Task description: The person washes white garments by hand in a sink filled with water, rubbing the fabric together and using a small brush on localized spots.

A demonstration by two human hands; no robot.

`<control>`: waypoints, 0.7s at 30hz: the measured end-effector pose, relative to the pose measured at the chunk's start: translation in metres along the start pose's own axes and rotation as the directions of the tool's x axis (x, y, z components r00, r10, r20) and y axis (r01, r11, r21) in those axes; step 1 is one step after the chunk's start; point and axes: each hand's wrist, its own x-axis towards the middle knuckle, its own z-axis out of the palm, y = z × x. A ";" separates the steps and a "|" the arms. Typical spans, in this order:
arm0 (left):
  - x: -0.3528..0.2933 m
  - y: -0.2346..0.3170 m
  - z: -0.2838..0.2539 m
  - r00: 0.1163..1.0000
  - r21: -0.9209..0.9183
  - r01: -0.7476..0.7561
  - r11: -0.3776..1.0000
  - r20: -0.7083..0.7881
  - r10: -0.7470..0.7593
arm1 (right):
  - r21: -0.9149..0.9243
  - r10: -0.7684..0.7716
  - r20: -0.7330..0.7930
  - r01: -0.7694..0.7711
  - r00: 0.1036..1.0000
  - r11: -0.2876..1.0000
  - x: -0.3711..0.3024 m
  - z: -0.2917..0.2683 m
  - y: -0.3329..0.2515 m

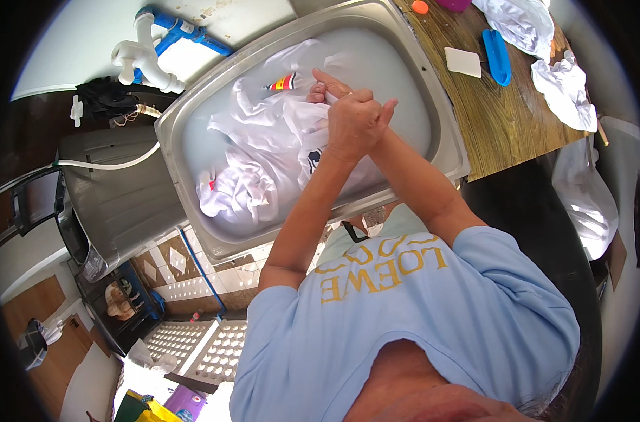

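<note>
location: the white garment lies in the metal basin, partly under cloudy water, with folds breaking the surface. a red, yellow and black patch faces up at its far side. a bunched white portion lies near left; whether it belongs to the same piece cannot be told.

grip: the right hand is largely covered by the left hand; its fingers curl at a fold of the garment, thumb extended to the left. the left hand is clenched against it, apparently on the same cloth; the inside of this grip is hidden.

status: wetting appears complete, and hand-rubbing of the fabric appears to be in progress. lifting out and wringing are judged not yet done, since the cloth lies spread in the water. rinsing presumably remains, as the water is clouded.

adjacent items: on the wooden counter at right are a pale flat block, a long blue item and white cloths. whether these cloths are finished or waiting cannot be determined.
</note>
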 end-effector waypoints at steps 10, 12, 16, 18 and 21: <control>0.040 -0.080 -0.005 0.998 0.182 -0.055 0.982 0.005 0.055 | 0.151 -0.113 -0.145 0.135 0.983 0.979 0.025 0.019 0.001; 0.045 -0.075 0.017 0.994 0.115 -0.095 0.989 0.066 0.088 | 0.255 -0.195 0.117 0.160 0.974 0.954 0.029 -0.030 -0.005; 0.038 -0.130 -0.041 0.911 0.327 0.351 0.878 0.096 -0.400 | 0.062 0.118 -0.611 -0.102 0.783 0.993 0.019 0.072 0.004; 0.038 -0.116 -0.011 0.990 0.222 0.133 0.966 0.008 -0.138 | 0.070 0.108 -0.690 -0.082 0.716 0.994 0.021 0.057 -0.008; 0.059 -0.078 0.038 0.995 0.135 -0.052 0.990 0.092 0.040 | 0.225 -0.255 0.258 0.198 0.932 0.954 0.026 -0.058 -0.023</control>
